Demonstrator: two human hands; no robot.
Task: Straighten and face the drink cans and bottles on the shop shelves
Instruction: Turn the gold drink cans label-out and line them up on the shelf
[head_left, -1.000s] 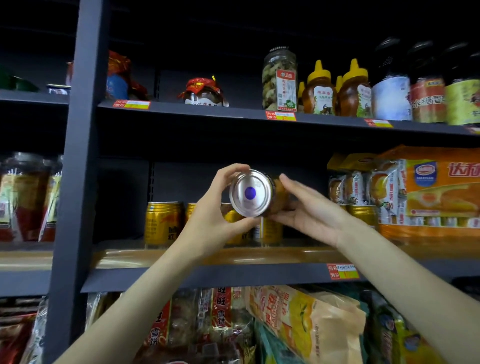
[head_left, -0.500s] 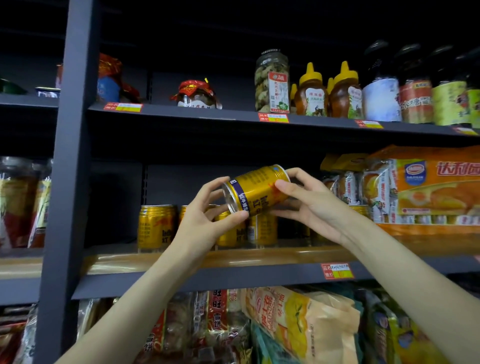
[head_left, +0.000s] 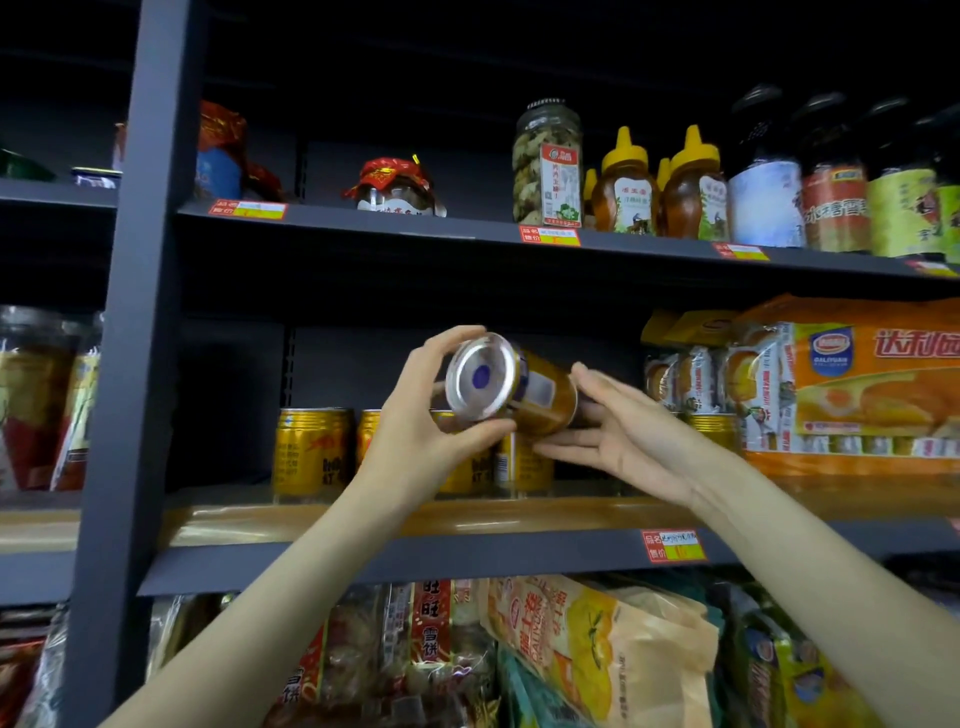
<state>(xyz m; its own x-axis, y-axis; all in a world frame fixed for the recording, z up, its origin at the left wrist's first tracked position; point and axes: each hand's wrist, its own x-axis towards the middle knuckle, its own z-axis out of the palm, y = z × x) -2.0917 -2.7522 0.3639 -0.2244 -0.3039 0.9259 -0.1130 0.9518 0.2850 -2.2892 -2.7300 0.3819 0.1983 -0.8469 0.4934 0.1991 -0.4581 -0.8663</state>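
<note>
- Head view: a gold drink can (head_left: 524, 389) is held on its side in front of the middle shelf (head_left: 467, 561), its silver end with a blue dot turned toward the camera, above the cans standing on the shelf.
- The left hand (head_left: 415, 441) grips the can's near end, thumb curled under the rim and fingers arched over the top.
- The right hand (head_left: 623, 441) meets the can's far end; its fingers lie nearly straight and close together, the lower ones under the can's body, the upper ones beside it. Whether the hidden thumb presses the can cannot be told.
- A row of gold cans (head_left: 311, 452) stands upright on the middle shelf behind the hands, partly covered by them.
- To the right on the same shelf sit orange snack boxes (head_left: 857, 384).
- The upper shelf (head_left: 363, 223) carries a tall jar (head_left: 545, 161), yellow-capped honey bottles (head_left: 623, 192) and dark bottles (head_left: 831, 182).
- Bagged snacks (head_left: 597, 660) fill the shelf below.
</note>
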